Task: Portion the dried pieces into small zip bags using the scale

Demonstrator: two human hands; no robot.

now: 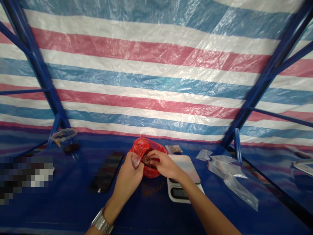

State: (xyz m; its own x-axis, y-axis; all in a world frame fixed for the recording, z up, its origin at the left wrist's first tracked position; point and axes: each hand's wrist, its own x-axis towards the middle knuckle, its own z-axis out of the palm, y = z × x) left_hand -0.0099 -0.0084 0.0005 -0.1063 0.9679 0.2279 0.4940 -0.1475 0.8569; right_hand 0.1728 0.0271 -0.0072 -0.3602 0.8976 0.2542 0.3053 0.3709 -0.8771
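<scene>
Reaching into a red plastic bag (141, 146) at lower centre of the frame, the right hand (166, 164) is pinching a brown lump (146, 160) at its fingertips, the lump's long axis unclear, while the left hand (127, 173) is gripping a small clear plastic bag (136, 161) between thumb and fingers, just left of the lump.

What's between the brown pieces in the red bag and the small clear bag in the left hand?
Nothing visible stands between them: the small clear bag, pinched in the left hand, sits at the edge of the red plastic bag, right beside the brown pieces. The right hand reaches in at those pieces from the other side.
</scene>
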